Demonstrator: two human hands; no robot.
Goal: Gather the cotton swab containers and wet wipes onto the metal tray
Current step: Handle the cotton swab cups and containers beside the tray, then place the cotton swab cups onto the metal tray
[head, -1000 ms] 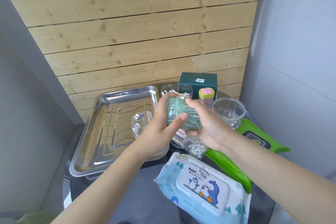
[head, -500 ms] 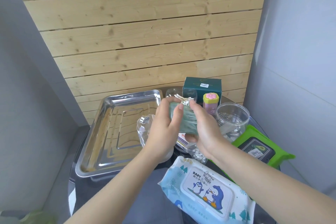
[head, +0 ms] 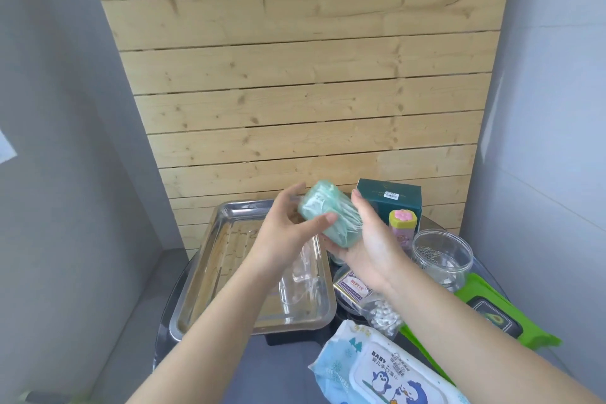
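Observation:
A soft green pack of cotton swabs (head: 331, 218) is held tilted in the air over the right rim of the metal tray (head: 210, 259). My left hand (head: 283, 236) pinches it, thumb on the front and fingers behind its top. My right hand (head: 370, 241) cups its right side and underside. A clear plastic container (head: 301, 285) lies inside the tray. A labelled bag of white cotton swabs (head: 382, 313) lies right of the tray. The blue baby wet wipes pack (head: 393, 371) sits at the front, the green wet wipes pack (head: 492, 315) at the right.
Behind the hands stand a dark green box (head: 393, 200) and a small yellow and pink container (head: 402, 223). An open clear jar of paper clips (head: 442, 256) is on the right. A wooden slat wall rises right behind the small dark table.
Both hands have raised the green swab pack and turned it more upright, shifting it a little left, over the tray's edge. The camera has tilted upward.

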